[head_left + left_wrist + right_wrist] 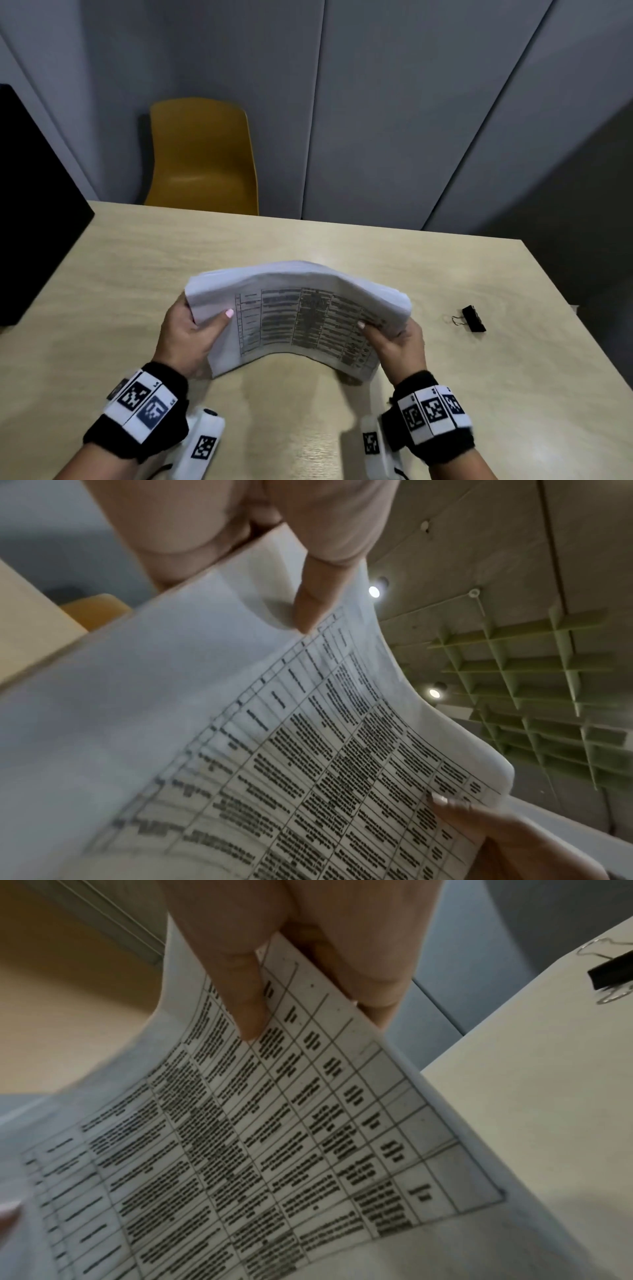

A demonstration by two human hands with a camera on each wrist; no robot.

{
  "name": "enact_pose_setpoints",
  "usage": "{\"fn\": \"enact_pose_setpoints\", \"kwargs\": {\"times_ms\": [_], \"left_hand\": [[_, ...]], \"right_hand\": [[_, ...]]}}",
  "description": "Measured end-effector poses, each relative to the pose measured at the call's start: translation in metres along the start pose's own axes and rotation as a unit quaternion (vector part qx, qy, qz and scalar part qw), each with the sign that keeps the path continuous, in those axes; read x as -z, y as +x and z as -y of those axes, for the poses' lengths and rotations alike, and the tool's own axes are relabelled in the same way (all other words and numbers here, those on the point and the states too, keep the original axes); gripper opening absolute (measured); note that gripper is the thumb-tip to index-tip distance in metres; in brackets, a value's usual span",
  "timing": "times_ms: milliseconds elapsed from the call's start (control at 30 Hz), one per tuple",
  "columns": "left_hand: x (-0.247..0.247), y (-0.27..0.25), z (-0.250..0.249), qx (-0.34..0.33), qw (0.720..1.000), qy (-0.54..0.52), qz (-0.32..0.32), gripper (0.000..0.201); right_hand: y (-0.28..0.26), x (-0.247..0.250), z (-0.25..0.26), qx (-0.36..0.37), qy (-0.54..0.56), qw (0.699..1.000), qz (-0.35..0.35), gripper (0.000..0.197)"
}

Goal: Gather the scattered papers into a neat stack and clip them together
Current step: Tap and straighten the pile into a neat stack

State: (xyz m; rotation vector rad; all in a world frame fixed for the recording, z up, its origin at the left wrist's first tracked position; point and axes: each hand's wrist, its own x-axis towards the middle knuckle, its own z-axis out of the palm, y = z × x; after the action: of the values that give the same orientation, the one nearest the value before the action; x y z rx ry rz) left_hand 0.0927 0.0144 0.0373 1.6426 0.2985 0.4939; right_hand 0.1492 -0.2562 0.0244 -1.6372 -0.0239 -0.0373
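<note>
A stack of white papers [298,308] with a printed table on the top sheet is held above the table, bowed upward in the middle. My left hand [191,329] grips its left edge, thumb on top. My right hand [394,339] grips its right edge, thumb on top as well. The left wrist view shows the papers [240,737] with my thumb pressing the top sheet. The same sheet [274,1137] fills the right wrist view, pinched between thumb and fingers. A black binder clip [471,319] lies on the table right of the papers, also visible as the clip [613,972].
The light wooden table [137,274] extends around the hands. A yellow chair [202,154] stands behind its far edge. A black object [30,205] sits at the left. Grey wall panels [411,102] rise behind.
</note>
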Motion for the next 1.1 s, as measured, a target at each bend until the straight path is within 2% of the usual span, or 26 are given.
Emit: {"fn": "enact_pose_setpoints", "kwargs": {"times_ms": [33, 100, 133, 167, 233, 300, 367, 733, 833, 900, 967, 1033, 1067, 1100], "left_hand": [[0.001, -0.001, -0.001, -0.031, 0.999, 0.012, -0.017, 0.052], [0.002, -0.004, -0.004, -0.093, 0.994, 0.046, -0.043, 0.072], [0.003, -0.006, -0.006, -0.126, 0.987, 0.091, -0.051, 0.078], [0.002, -0.008, -0.007, -0.16, 0.974, 0.151, -0.054, 0.078], [0.001, -0.012, -0.009, -0.211, 0.945, 0.245, -0.055, 0.069], [-0.001, -0.014, -0.013, -0.217, 0.936, 0.273, -0.049, 0.06], [-0.001, -0.016, -0.015, -0.212, 0.935, 0.279, -0.05, 0.058], [0.003, -0.02, -0.02, -0.218, 0.933, 0.288, -0.009, 0.049], [0.008, -0.018, -0.022, -0.2, 0.945, 0.26, 0.01, 0.045], [0.011, -0.016, -0.023, -0.18, 0.958, 0.221, -0.001, 0.042], [0.01, -0.014, -0.027, -0.117, 0.985, 0.123, -0.023, 0.056], [0.009, -0.011, -0.024, -0.022, 0.999, 0.031, -0.018, 0.075], [0.008, -0.009, -0.02, 0.027, 1.0, 0.01, -0.001, 0.077], [0.006, -0.008, -0.016, 0.073, 0.997, -0.002, 0.02, 0.073]], "right_hand": [[-0.001, 0.0, 0.0, 0.025, -0.007, 0.999, -0.029, 0.043], [-0.005, -0.003, 0.008, 0.103, -0.03, 0.991, -0.084, 0.074], [-0.007, -0.005, 0.012, 0.155, -0.052, 0.981, -0.103, 0.085], [-0.008, -0.007, 0.016, 0.216, -0.083, 0.966, -0.114, 0.089], [-0.011, -0.01, 0.021, 0.309, -0.16, 0.931, -0.112, 0.079], [-0.012, -0.012, 0.025, 0.329, -0.222, 0.913, -0.093, 0.059], [-0.012, -0.01, 0.025, 0.313, -0.237, 0.916, -0.079, 0.046], [-0.017, -0.007, 0.024, 0.316, -0.26, 0.911, -0.059, 0.048], [-0.015, -0.007, 0.023, 0.303, -0.239, 0.921, -0.052, 0.046], [-0.013, -0.003, 0.024, 0.294, -0.205, 0.932, -0.053, 0.058], [-0.013, 0.001, 0.027, 0.237, -0.147, 0.959, -0.058, 0.079], [-0.008, 0.005, 0.025, 0.116, -0.052, 0.991, -0.043, 0.096], [-0.004, 0.007, 0.023, 0.049, -0.003, 0.999, -0.009, 0.095], [0.0, 0.007, 0.019, -0.001, 0.018, 0.999, 0.035, 0.084]]}}
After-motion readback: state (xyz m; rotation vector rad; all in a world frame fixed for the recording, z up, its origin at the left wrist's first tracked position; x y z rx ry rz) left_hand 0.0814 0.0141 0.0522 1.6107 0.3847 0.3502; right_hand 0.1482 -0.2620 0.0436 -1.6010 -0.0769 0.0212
